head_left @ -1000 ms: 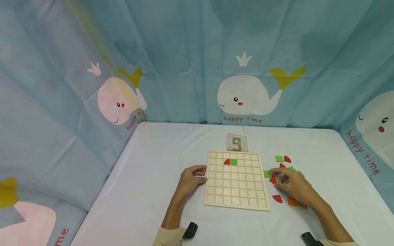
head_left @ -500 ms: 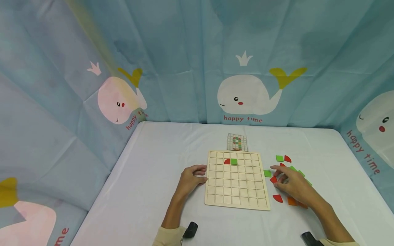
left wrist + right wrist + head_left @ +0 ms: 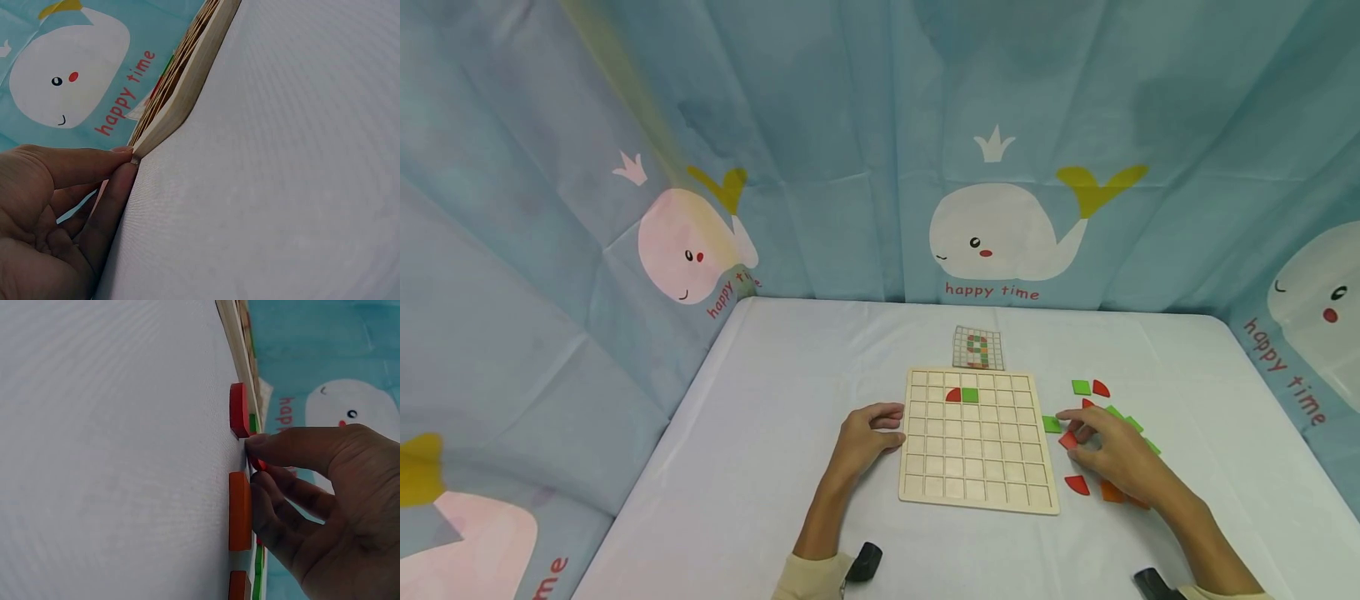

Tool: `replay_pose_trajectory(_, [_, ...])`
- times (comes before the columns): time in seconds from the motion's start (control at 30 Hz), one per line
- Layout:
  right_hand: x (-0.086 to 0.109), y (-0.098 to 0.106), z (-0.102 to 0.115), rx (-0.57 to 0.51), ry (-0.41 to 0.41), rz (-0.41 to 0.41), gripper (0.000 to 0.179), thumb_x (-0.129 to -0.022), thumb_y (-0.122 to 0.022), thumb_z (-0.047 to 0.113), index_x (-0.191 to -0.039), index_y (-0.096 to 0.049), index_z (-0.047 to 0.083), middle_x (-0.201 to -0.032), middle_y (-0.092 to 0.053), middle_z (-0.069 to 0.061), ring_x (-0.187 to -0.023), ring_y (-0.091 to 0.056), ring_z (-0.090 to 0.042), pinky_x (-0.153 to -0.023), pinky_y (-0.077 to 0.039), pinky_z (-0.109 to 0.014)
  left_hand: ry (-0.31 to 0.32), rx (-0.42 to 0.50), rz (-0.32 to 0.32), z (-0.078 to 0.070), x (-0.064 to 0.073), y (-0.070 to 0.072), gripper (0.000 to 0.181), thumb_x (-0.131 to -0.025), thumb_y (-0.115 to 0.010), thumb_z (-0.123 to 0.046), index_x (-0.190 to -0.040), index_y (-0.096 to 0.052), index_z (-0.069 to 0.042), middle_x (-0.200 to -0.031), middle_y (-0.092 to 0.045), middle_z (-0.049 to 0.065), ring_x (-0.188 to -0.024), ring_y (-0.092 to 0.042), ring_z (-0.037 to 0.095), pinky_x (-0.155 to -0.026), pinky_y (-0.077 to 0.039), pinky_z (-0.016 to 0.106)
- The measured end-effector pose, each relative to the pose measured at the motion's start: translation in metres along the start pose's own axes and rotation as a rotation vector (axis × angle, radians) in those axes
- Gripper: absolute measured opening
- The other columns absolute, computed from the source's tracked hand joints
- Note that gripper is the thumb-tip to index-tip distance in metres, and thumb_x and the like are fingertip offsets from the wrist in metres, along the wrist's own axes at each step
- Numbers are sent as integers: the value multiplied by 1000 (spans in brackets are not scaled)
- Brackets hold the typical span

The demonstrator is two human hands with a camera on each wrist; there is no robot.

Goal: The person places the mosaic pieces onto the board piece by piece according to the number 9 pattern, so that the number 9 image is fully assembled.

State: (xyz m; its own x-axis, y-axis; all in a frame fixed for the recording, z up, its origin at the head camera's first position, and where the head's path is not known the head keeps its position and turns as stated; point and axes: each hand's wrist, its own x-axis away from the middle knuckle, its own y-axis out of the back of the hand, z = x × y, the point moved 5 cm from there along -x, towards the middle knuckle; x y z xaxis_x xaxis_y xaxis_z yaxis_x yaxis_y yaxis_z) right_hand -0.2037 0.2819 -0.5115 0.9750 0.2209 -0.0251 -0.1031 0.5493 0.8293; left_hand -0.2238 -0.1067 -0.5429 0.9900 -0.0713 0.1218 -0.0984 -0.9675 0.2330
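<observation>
A pale wooden grid board (image 3: 973, 467) lies on the white table. A red quarter-circle tile (image 3: 953, 395) and a green square tile (image 3: 970, 395) sit in neighbouring cells of its second row. My left hand (image 3: 862, 437) touches the board's left edge with thumb and fingertips, which stand apart along it. Right of the board, my right hand (image 3: 1112, 450) holds a red quarter-circle tile (image 3: 1068, 440) between thumb and fingers, low at the table. In the right wrist view, the thumb partly hides that red tile (image 3: 257, 462). A green square tile (image 3: 1052, 424) lies against the board's right edge.
Behind the board lies a pattern card (image 3: 977, 348) with a coloured figure on a grid. Around my right hand are several loose tiles, among them a green square (image 3: 1081, 387), a red quarter circle (image 3: 1077, 485) and an orange piece (image 3: 1112, 492). A whale-print curtain (image 3: 850, 233) stands behind the table.
Under my right fingers the red quarter-circle tile has turned and shifted slightly right. The index finger lifted slightly and came back. My left hand and the board have stayed put.
</observation>
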Motion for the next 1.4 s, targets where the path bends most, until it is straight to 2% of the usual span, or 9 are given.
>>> replay_pose_trajectory(0.27, [3,1,-1,-17,-4,-12,42,-85,-86,7,-124,-74,14,-104,-67,2,-95,-59,-17,-74,-50,-28,0,44,8,0,2,-1,52,-82,-81,5,-133,-71,-2,-124,-73,14,-112,-70,28,-80,-63,23])
replay_pose_trajectory(0.6, [3,2,1,-26,0,0,34,-85,-84,7,-119,-77,11,-106,-66,2,-96,-60,-16,-76,-53,-27,3,19,1,0,0,-1,51,-82,-82,6,-132,-72,-3,-123,-74,11,-112,-70,26,-82,-63,22])
replay_pose_trajectory(1.07, [-1,1,-3,-14,-53,42,36,-85,-84,11,-118,-75,1,-95,-64,2,-88,-58,-16,-69,-52,-23,-5,-7,-3,0,0,0,51,-82,-83,4,-131,-72,-3,-122,-74,11,-112,-70,25,-83,-62,22])
replay_pose_trajectory(1.4, [-1,2,-2,-27,-70,91,35,-88,-84,16,-117,-73,0,-88,-63,3,-83,-58,-15,-66,-50,-23,-4,-6,-3,1,-1,-1,51,-82,-83,3,-131,-73,-4,-122,-75,10,-112,-70,25,-83,-62,21])
